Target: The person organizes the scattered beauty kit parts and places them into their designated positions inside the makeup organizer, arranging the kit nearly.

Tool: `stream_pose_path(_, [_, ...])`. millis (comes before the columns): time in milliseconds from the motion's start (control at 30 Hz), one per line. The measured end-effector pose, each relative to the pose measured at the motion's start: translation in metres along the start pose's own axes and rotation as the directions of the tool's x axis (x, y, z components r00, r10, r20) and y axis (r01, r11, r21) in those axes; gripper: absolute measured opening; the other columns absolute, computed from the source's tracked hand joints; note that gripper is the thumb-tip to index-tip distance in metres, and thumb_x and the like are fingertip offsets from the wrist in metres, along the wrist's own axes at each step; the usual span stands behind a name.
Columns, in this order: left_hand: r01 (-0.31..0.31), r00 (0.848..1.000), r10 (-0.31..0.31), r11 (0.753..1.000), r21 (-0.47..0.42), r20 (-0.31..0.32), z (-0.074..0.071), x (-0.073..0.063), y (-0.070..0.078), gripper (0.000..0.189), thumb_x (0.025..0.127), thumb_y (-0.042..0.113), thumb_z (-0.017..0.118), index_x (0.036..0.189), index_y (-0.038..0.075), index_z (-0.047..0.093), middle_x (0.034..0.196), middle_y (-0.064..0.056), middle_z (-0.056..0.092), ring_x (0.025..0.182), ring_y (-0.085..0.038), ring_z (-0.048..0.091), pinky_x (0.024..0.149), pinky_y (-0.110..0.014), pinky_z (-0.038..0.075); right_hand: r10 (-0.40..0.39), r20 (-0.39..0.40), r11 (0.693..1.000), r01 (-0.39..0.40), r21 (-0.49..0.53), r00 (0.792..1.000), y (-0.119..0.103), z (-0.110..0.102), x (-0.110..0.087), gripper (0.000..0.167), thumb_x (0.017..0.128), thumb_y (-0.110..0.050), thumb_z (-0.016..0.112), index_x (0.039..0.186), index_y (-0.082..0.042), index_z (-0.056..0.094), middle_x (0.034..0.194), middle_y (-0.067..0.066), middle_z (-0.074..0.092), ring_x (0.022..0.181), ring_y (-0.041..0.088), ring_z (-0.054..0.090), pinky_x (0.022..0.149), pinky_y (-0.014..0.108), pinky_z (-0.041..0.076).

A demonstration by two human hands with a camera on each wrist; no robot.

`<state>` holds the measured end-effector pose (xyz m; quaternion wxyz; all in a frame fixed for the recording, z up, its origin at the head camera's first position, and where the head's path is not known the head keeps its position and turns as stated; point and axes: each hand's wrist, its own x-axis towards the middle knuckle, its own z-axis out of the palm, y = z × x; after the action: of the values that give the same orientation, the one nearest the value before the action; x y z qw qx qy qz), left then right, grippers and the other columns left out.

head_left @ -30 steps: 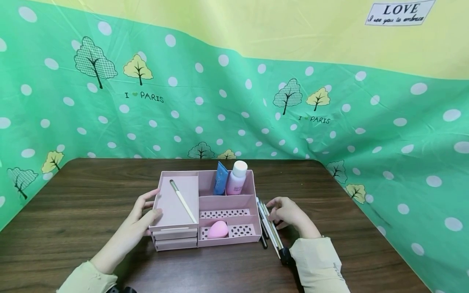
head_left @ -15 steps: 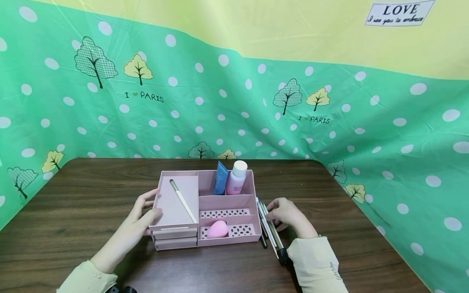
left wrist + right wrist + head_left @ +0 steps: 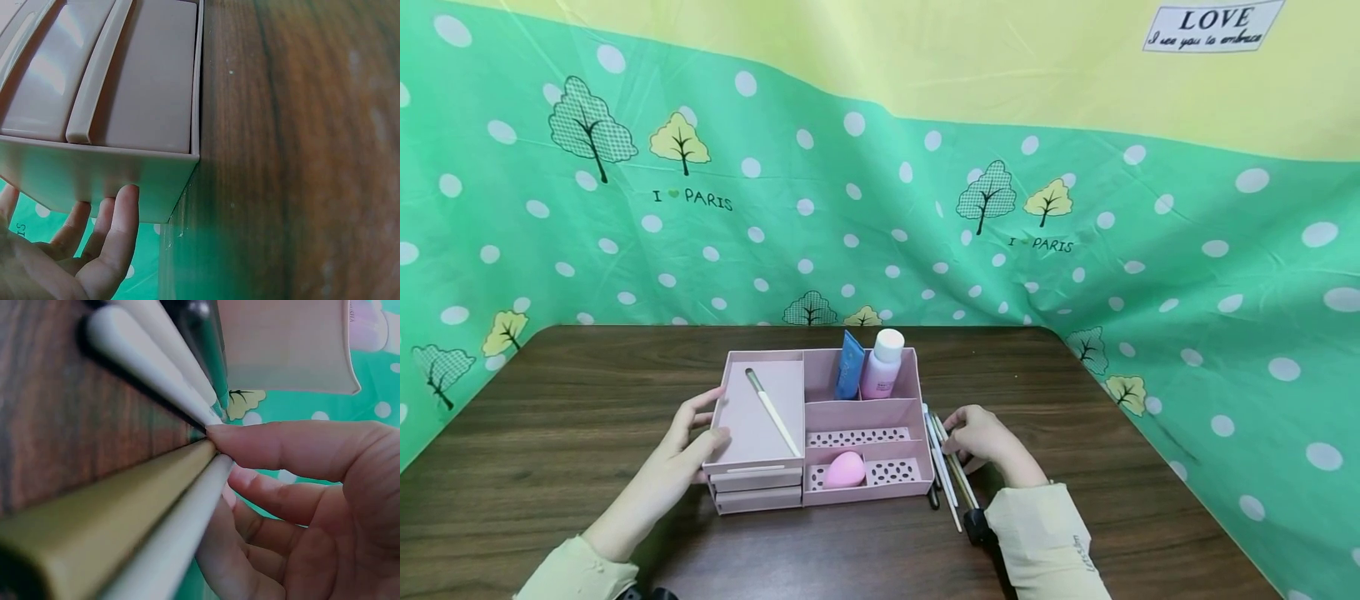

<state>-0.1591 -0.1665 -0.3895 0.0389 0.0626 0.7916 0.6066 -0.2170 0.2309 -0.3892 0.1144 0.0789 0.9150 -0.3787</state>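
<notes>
A pink desktop organizer (image 3: 767,462) holds a blue squeeze tube (image 3: 850,367), a white-capped bottle (image 3: 883,367) and a pink makeup sponge (image 3: 846,470). One makeup brush (image 3: 771,410) lies across its top tray. My left hand (image 3: 681,446) rests at the organizer's left side, extended fingers (image 3: 122,219) touching the wall and thumb at the top edge. Right of the organizer, my right hand (image 3: 981,437) pinches a thin gold stick (image 3: 119,512) and a thin white stick (image 3: 181,544) near their far ends. Beside them lie white sticks (image 3: 137,350) and a black one (image 3: 934,497).
The organizer and sticks are on a dark wooden table (image 3: 625,358). A green and yellow printed cloth (image 3: 850,208) hangs behind the table and along its sides. Two drawers (image 3: 758,488) sit under the organizer's tray, both pushed in.
My right hand has shifted slightly left. The white sticks beside it have moved left, away from the gold one, widening the gap at their near ends. My left hand stays at the organizer.
</notes>
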Motion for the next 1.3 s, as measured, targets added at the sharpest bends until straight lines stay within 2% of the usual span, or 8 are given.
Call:
stream_pose_path(200, [-0.005,1.000,0.005,1.000,-0.015,0.001,0.000,-0.001,-0.001,0.058,0.103,0.022,0.048,0.154,0.024,0.022,0.141,-0.023,0.031,0.099,-0.021,0.058,0.071,-0.034,0.056,-0.010,0.006,1.000,0.010,-0.003,1.000,0.000,-0.001,-0.002,0.029,0.081,0.001,0.070,0.109,0.005,0.062,0.074,0.011,0.060,0.058,0.020,0.057,0.053,0.037,0.057])
stream_pose_path(500, [-0.013,1.000,0.013,1.000,-0.010,-0.005,0.001,-0.001,-0.001,0.057,0.103,0.023,0.048,0.154,0.023,0.022,0.141,-0.022,0.032,0.101,-0.019,0.057,0.072,-0.035,0.055,-0.073,0.002,0.996,0.073,0.053,0.997,-0.003,-0.013,-0.009,0.035,0.084,-0.003,0.066,0.117,0.006,0.057,0.078,0.012,0.060,0.056,0.020,0.058,0.053,0.038,0.057])
stream_pose_path(733, [-0.011,1.000,0.011,1.000,-0.012,-0.004,0.000,-0.001,0.000,0.058,0.103,0.023,0.048,0.154,0.023,0.022,0.140,-0.021,0.032,0.100,-0.019,0.057,0.072,-0.035,0.055,-0.163,-0.078,0.980,0.171,0.105,0.984,-0.014,-0.024,-0.017,0.036,0.092,-0.004,0.060,0.126,0.007,0.052,0.083,0.015,0.062,0.055,0.017,0.058,0.051,0.037,0.057])
stream_pose_path(867, [-0.007,1.000,0.007,1.000,-0.006,-0.006,0.001,-0.001,0.000,0.058,0.103,0.024,0.048,0.154,0.024,0.022,0.140,-0.021,0.033,0.101,-0.019,0.057,0.072,-0.035,0.055,-0.186,-0.141,0.964,0.209,0.166,0.972,-0.023,-0.027,-0.021,0.039,0.093,-0.005,0.061,0.128,0.006,0.050,0.084,0.017,0.063,0.055,0.016,0.058,0.051,0.037,0.057])
stream_pose_path(1067, [-0.004,1.000,0.004,1.000,-0.014,-0.010,0.001,-0.001,0.000,0.057,0.103,0.024,0.048,0.154,0.024,0.022,0.141,-0.021,0.033,0.100,-0.019,0.058,0.072,-0.035,0.056,-0.224,-0.198,0.922,0.273,0.275,0.954,-0.035,-0.032,-0.030,0.040,0.094,-0.006,0.062,0.129,0.008,0.049,0.082,0.009,0.063,0.056,0.013,0.058,0.052,0.037,0.058])
stream_pose_path(1300, [-0.008,1.000,0.008,1.000,-0.007,-0.011,0.001,-0.001,0.000,0.057,0.103,0.025,0.048,0.154,0.024,0.022,0.142,-0.022,0.033,0.102,-0.020,0.058,0.072,-0.034,0.056,-0.253,-0.233,0.897,0.318,0.308,0.939,-0.052,-0.031,-0.043,0.040,0.095,-0.008,0.063,0.131,0.004,0.050,0.083,0.006,0.063,0.060,0.013,0.058,0.055,0.039,0.059])
